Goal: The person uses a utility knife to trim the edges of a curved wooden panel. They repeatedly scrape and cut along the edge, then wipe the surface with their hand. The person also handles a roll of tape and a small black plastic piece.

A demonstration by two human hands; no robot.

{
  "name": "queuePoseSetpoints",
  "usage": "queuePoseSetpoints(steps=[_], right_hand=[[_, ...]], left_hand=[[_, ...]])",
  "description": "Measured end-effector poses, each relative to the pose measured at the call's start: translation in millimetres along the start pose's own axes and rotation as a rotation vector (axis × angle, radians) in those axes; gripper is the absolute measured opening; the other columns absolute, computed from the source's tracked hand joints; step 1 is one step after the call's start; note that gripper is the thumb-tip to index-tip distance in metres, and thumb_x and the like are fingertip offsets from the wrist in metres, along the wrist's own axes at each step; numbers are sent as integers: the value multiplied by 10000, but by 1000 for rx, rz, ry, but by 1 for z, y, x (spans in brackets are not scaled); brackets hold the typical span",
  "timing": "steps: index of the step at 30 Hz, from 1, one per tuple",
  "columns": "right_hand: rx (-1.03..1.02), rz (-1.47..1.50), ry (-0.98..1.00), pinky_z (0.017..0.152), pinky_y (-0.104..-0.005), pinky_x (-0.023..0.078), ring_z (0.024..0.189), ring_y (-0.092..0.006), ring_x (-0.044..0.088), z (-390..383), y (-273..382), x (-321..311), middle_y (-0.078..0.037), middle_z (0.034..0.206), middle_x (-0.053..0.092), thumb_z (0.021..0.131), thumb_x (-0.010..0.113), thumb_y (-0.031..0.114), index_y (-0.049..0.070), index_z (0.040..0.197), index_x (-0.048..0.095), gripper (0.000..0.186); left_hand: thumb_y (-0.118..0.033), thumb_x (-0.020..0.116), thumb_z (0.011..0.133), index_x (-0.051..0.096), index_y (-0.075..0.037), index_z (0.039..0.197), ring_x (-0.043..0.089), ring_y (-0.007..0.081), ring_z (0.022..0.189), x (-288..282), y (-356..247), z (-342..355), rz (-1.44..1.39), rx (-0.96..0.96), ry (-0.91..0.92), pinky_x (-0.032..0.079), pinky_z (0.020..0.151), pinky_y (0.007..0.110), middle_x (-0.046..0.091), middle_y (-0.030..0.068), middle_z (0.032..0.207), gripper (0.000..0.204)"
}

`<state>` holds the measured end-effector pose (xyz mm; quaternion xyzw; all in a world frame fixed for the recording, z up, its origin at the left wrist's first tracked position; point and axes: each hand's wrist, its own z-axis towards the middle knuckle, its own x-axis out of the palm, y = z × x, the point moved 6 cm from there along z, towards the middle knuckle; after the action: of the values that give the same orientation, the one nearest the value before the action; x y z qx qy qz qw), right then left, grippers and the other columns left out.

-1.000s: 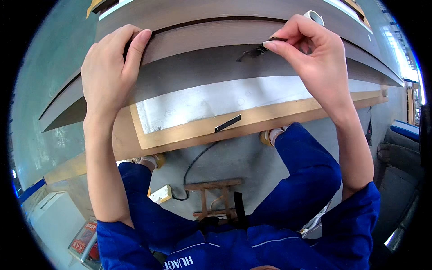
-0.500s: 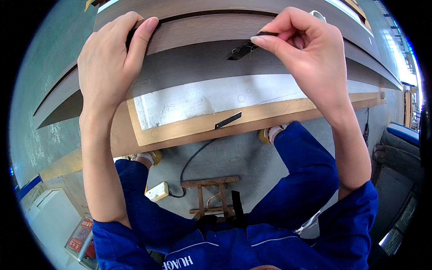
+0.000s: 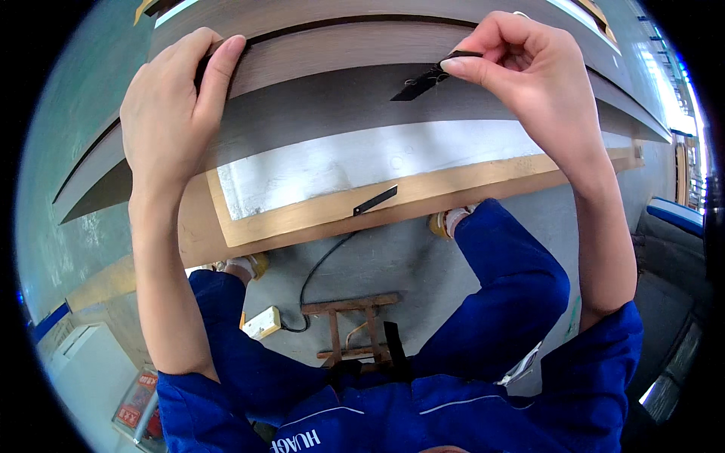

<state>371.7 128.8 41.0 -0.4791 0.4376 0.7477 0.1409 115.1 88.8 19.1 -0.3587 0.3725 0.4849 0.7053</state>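
Grey floor (image 3: 400, 264) below, my left hand (image 3: 170, 106) curls closed on the brown panel (image 3: 340, 45), my right hand (image 3: 540, 83) pinching a black strip (image 3: 414, 89).

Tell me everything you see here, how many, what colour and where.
Brown panel: 1, brown, across the top
White sheet: 1, white, centre
Tan board: 1, tan, under white sheet
Loose blade: 1, black, on tan board
Held strip: 1, black, upper middle
Stool: 1, brown, floor, lower middle
Power strip: 1, pale, floor, left of stool
Cable: 1, black, beside stool
Box: 1, white, lower left
Clear case: 1, red contents, beside box
Shoes: 2, yellow, below tan board
Clothes: 1 set, blue, bottom
Left hand: 1, bare, on brown panel
Right hand: 1, bare, pinching held strip
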Motion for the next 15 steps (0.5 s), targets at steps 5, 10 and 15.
queuePoseSetpoints(steps=[5, 10, 15], right_hand=[[312, 471, -49, 530, -160, 398, 593, -1, 508, -4, -6, 1, 17, 675, 622, 822, 735, -14, -31, 801, 668, 73], [310, 467, -91, 530, -157, 397, 600, 2, 510, -2, 3, 2, 16, 682, 623, 826, 732, -21, -34, 800, 661, 76], [307, 421, -112, 529, -160, 396, 601, 1, 507, -3, 6, 2, 15, 684, 622, 828, 728, -30, -31, 798, 654, 79]], left_hand=[[-368, 526, 975, 643, -76, 884, 602, 295, 725, 0, 0, 0, -14, 13, -1, 442, 648, 379, 633, 91, 761, 328], [-372, 517, 981, 643, -73, 883, 603, 290, 710, -1, -2, 0, -22, 34, -24, 441, 636, 375, 632, 92, 752, 338], [-376, 509, 985, 643, -74, 879, 606, 284, 702, 0, 0, -1, -5, 37, -2, 441, 633, 366, 632, 92, 749, 346]])
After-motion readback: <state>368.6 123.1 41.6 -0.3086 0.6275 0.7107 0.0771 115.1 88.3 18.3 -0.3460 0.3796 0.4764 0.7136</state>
